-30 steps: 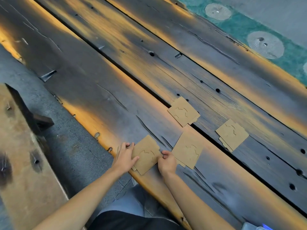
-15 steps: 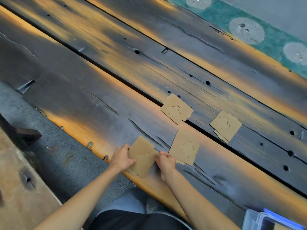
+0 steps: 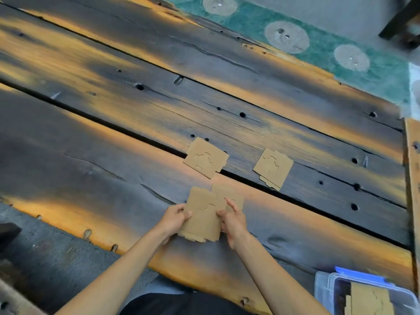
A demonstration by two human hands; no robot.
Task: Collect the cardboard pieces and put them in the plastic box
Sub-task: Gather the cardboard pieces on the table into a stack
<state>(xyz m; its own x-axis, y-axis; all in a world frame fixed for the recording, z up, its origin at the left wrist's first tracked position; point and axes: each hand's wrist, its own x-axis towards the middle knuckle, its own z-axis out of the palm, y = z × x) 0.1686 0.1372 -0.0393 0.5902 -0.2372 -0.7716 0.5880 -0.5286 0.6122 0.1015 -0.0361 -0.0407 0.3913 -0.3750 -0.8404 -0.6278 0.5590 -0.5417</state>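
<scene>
A small stack of brown cardboard pieces (image 3: 203, 215) is lifted off the plank near the front edge. My left hand (image 3: 173, 220) grips its left side and my right hand (image 3: 233, 220) grips its right side, forefinger stretched out. Under its far right corner another cardboard piece (image 3: 231, 193) lies flat on the wood. Farther back lie two more cardboard pieces, one in the middle (image 3: 205, 157) and one to the right (image 3: 272, 168). The clear plastic box (image 3: 327, 289) with blue trim sits at the bottom right and holds cardboard (image 3: 369, 300).
The pieces rest on a wide table of dark, orange-streaked wooden planks (image 3: 113, 137) with gaps and holes. A green mat with round pale discs (image 3: 286, 39) lies beyond the far edge. Grey floor (image 3: 45, 253) lies below the near edge at left.
Both hands have raised the near stack off the plank and turned it more upright. The view has swung right, bringing the plastic box into sight.
</scene>
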